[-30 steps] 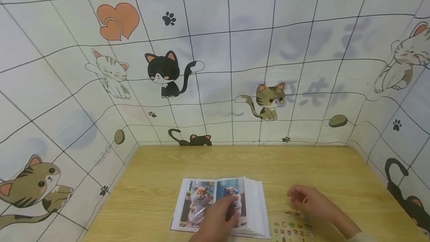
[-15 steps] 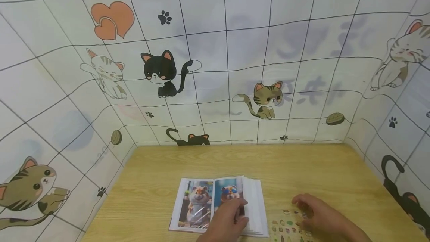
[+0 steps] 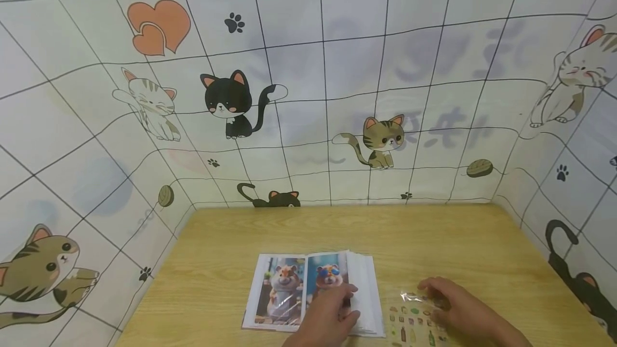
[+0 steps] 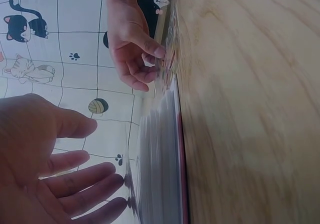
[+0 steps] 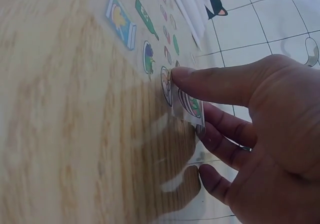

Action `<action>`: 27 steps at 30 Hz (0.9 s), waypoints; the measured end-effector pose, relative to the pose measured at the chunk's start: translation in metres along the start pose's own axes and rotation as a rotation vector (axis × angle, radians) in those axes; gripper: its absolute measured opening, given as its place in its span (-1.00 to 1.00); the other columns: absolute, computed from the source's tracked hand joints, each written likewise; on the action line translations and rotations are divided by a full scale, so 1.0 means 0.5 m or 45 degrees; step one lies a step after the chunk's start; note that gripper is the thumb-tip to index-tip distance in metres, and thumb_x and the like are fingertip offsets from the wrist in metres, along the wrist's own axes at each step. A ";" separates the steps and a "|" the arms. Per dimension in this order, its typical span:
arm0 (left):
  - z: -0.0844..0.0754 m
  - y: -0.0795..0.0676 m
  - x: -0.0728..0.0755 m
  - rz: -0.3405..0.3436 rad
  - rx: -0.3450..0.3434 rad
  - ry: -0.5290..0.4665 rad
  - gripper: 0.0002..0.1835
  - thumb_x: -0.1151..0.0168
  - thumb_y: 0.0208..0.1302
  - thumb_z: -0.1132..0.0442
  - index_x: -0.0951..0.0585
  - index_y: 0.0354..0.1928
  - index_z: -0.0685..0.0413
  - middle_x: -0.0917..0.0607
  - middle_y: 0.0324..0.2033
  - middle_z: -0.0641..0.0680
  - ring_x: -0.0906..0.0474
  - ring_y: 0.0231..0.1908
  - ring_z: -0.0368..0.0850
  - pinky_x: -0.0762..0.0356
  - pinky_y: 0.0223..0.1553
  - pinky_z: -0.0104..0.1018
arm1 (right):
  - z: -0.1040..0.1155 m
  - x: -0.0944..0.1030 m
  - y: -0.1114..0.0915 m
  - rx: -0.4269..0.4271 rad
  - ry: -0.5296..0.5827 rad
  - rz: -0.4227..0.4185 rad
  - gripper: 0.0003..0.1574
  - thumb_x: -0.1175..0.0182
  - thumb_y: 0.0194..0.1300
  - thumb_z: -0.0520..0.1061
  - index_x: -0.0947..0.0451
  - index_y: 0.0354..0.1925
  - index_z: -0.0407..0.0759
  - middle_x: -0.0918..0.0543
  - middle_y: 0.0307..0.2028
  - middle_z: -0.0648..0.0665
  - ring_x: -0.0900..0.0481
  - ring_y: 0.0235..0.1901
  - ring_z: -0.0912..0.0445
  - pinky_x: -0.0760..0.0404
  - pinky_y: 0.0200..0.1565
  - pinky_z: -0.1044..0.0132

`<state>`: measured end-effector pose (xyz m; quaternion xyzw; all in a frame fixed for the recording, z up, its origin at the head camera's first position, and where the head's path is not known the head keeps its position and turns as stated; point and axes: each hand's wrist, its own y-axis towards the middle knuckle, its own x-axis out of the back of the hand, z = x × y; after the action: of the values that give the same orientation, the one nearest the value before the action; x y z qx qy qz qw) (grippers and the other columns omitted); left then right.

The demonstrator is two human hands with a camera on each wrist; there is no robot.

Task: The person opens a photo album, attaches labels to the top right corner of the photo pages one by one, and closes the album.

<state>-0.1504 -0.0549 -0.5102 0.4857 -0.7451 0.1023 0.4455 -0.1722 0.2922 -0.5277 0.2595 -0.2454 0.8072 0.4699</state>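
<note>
An open photo album (image 3: 370, 296) lies on the table, showing two hamster pictures behind clear sleeves. Over its right-hand page lies my left hand (image 3: 326, 315), fingers loosely extended; in the left wrist view the fingertips (image 4: 118, 202) touch the page sleeve. To the right is a clear sticker sheet (image 3: 409, 323) printed with small food and bottle pictures. My right hand (image 3: 465, 309) pinches the sheet's right edge. In the right wrist view its thumb lies on top of the sheet (image 5: 146, 59), the fingers are behind, and that corner is bent up from the wood.
The wooden table (image 3: 337, 229) meets a wall covering (image 3: 299, 133) printed with cats and grid lines at the back and both sides. The album's thick stack of pages stands between the left hand and the sheet.
My right hand has moved slightly right, down onto the sheet's edge, and now grips it. The sheet's far part has lifted and catches a glare. The left hand has slid slightly right on the page.
</note>
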 end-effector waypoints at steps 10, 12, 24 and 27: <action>-0.014 0.017 -0.007 0.079 0.092 -0.181 -0.66 -0.26 0.35 0.16 -0.59 0.12 0.08 -0.72 -0.19 -0.01 -0.49 -0.35 -0.45 -0.51 -0.28 -0.50 | -0.006 -0.005 0.006 0.112 -0.022 -0.085 -0.42 -0.36 0.23 -0.15 -0.41 0.19 -0.13 -0.55 -0.18 0.01 -0.48 -0.17 0.35 -0.55 -0.09 0.46; -0.014 0.017 -0.010 0.058 0.074 -0.170 -0.67 -0.26 0.35 0.16 -0.60 0.11 0.07 -0.71 -0.22 -0.01 -0.43 -0.41 -0.48 -0.47 -0.32 -0.53 | -0.004 -0.005 0.006 0.120 -0.011 -0.115 -0.41 -0.35 0.23 -0.16 -0.41 0.19 -0.14 -0.54 -0.21 0.02 -0.50 -0.20 0.33 -0.57 -0.11 0.44; -0.026 0.042 -0.050 -0.017 0.253 -0.666 -0.47 -0.28 0.33 0.23 -0.38 0.28 0.20 -0.62 0.05 0.20 -0.59 0.08 0.02 -0.57 0.10 -0.32 | 0.022 0.002 0.006 0.268 0.206 -0.196 -0.45 -0.30 0.27 -0.26 -0.40 0.19 -0.32 -0.56 -0.15 -0.16 -0.60 -0.19 0.25 -0.64 -0.19 0.38; -0.032 0.051 -0.060 -0.011 0.374 -0.818 -0.35 -0.30 0.30 0.22 -0.29 0.36 0.18 -0.59 0.08 0.19 -0.58 0.10 0.08 -0.56 0.13 -0.25 | 0.027 0.003 0.005 0.320 0.271 -0.201 -0.48 -0.27 0.29 -0.29 -0.40 0.18 -0.34 -0.58 -0.16 -0.16 -0.62 -0.16 0.24 -0.64 -0.15 0.40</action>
<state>-0.1583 -0.0133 -0.5167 0.5551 -0.8224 0.0486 0.1144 -0.1726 0.2834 -0.5168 0.2475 -0.0705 0.8151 0.5189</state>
